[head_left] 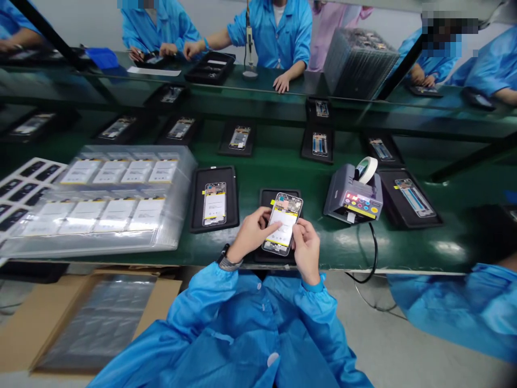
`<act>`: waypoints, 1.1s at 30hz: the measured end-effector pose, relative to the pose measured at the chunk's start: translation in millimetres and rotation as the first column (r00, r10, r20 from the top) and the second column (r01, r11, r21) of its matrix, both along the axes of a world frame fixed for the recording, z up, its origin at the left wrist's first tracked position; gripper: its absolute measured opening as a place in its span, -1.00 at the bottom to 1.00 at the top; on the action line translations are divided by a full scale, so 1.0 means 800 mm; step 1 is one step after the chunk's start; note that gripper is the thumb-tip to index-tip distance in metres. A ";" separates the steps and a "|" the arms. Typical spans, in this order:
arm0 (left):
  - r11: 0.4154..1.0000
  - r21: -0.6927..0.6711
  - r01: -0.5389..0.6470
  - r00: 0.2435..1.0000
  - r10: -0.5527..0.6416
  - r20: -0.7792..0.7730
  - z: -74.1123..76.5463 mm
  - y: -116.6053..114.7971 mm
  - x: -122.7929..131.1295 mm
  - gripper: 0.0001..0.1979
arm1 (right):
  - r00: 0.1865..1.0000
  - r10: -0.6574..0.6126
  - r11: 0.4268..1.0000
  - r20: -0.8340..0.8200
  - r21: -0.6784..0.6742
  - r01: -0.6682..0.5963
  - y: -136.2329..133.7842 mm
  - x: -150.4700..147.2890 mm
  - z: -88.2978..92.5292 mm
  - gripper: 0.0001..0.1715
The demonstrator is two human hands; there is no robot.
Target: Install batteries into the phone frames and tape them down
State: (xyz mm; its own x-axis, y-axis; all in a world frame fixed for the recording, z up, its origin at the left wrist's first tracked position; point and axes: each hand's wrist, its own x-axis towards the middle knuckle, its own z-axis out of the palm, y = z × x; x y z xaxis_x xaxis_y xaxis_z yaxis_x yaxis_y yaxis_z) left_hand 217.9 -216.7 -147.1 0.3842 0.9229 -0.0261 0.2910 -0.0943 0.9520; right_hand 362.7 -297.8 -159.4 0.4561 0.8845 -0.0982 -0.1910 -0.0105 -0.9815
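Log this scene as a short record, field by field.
Held item: open phone, white battery inside, over a black tray
Left hand: thumb on the phone's front, gripping its left side
Right hand: fingers at its right edge; grip unclear
Left of hands: second open phone in its own tray; beyond it, stacked clear plastic trays with white batteries
Right of hands: tape dispenser with a tape roll
Surface: green bench

A held, opened phone (285, 220), white battery (286, 230) between yellow strips, leans rightward over a black tray (265, 196) at the table's (210, 248) near edge.
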 end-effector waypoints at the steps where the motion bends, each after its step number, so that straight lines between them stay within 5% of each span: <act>1: 0.992 -0.107 0.060 0.994 -0.049 0.100 -0.002 -0.001 0.000 -0.61 | 0.999 0.022 1.000 -0.039 0.005 -0.021 -0.003 -0.002 0.003 -0.48; 6: 0.928 -0.347 0.135 0.924 0.009 0.383 -0.001 -0.012 0.005 -0.53 | 0.984 0.081 0.996 -0.157 0.048 -0.075 -0.016 -0.014 0.012 -0.46; 10: 0.904 -0.423 0.062 0.906 0.127 0.403 0.006 -0.020 0.011 -0.53 | 0.984 0.070 0.997 -0.164 0.035 -0.065 -0.025 -0.030 0.013 -0.48; 15: 0.921 -0.385 -0.068 0.946 0.182 0.269 0.014 -0.028 0.004 -0.61 | 0.982 0.084 0.996 -0.167 0.023 -0.082 -0.033 -0.044 0.014 -0.49; 23: 0.948 -0.317 -0.032 0.957 0.121 0.265 0.028 -0.042 -0.014 -0.60 | 0.981 0.127 0.992 -0.150 0.042 -0.122 -0.051 -0.053 0.025 -0.53; 33: 0.962 -0.267 -0.051 0.952 0.127 0.277 0.032 -0.050 -0.012 -0.65 | 0.983 0.117 0.993 0.144 0.014 -0.120 -0.033 -0.039 0.041 -0.65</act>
State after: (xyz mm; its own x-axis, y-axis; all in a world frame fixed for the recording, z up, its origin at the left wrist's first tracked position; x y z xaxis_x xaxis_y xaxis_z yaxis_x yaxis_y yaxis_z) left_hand 208.5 -256.4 -121.3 0.3271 0.9306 -0.1645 -0.0040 0.1754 0.9845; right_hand 331.7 -323.9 -126.5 0.3555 0.9345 -0.0196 -0.0480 -0.0027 -0.9988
